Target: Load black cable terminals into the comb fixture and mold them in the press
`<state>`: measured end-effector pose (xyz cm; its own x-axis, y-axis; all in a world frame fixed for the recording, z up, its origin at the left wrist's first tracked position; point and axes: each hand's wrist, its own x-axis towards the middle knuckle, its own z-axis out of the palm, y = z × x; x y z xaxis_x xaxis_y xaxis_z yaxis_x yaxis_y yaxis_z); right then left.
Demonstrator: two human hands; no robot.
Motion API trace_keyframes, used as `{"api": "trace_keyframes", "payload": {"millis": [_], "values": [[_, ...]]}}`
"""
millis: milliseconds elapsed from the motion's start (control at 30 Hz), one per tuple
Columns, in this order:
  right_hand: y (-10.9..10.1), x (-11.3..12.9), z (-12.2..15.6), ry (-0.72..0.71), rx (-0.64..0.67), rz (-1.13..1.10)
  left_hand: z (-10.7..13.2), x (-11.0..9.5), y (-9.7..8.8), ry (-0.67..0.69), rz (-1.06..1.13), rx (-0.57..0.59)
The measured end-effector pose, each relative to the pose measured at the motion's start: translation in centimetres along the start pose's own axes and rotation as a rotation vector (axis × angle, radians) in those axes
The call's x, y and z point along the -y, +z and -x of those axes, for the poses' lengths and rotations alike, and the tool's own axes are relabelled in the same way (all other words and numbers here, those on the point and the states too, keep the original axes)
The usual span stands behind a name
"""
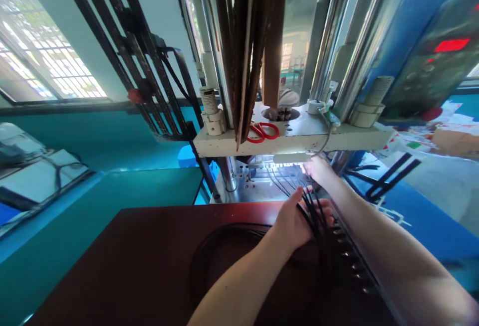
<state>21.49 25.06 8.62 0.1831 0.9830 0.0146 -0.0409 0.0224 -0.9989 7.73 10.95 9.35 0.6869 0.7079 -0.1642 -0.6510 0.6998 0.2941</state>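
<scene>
A bundle of thin black cables (310, 211) lies across the palm of my left hand (299, 219), whose fingers curl loosely around it. From there several strands fan out toward the lit metal bed (250, 186) of a press, beneath its white plate (299, 141). My right hand (316, 169) reaches in under that plate at the right end of a row of small fittings (277, 163). Its fingers are partly hidden and washed out by the light, so their grip is unclear. More of the black cable (209, 246) lies coiled on the dark red table.
Red-handled scissors (264, 131) rest on the press plate beside hanging brown strips (249, 57). Steel columns (361, 42) rise on both sides. A rack with metal pegs (352, 261) runs along the table's right side. A blue table (422, 216) stands at right, under a control panel (437, 52).
</scene>
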Motion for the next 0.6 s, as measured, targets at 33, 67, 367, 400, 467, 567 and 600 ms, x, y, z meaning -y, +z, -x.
{"api": "trace_keyframes", "payload": {"millis": [33, 67, 367, 400, 467, 567, 600], "values": [[-0.4, 0.0, 1.1, 0.004, -0.011, -0.038, 0.3, 0.7, 0.6, 0.0, 0.023, -0.035], [-0.8, 0.0, 2.2, 0.007, -0.026, -0.071, 0.8, 1.3, 1.3, -0.005, 0.038, -0.068], [-7.5, 1.1, 10.2, 0.023, -0.35, -0.193, 7.6, 7.6, 2.9, -0.219, -0.149, -0.073], [-8.6, 1.1, 11.0, 0.023, -0.38, -0.193, 8.5, 8.5, 2.8, -0.261, -0.188, -0.039], [-11.0, 1.1, 12.6, 0.007, -0.432, -0.187, 10.5, 9.3, 2.9, -0.322, -0.254, 0.016], [-14.6, 0.8, 15.3, -0.017, -0.485, -0.166, 14.6, 6.9, 3.8, -0.284, -0.32, 0.017], [-15.6, 0.5, 16.3, -0.016, -0.499, -0.159, 16.3, 5.2, 4.1, -0.227, -0.34, -0.02]]}}
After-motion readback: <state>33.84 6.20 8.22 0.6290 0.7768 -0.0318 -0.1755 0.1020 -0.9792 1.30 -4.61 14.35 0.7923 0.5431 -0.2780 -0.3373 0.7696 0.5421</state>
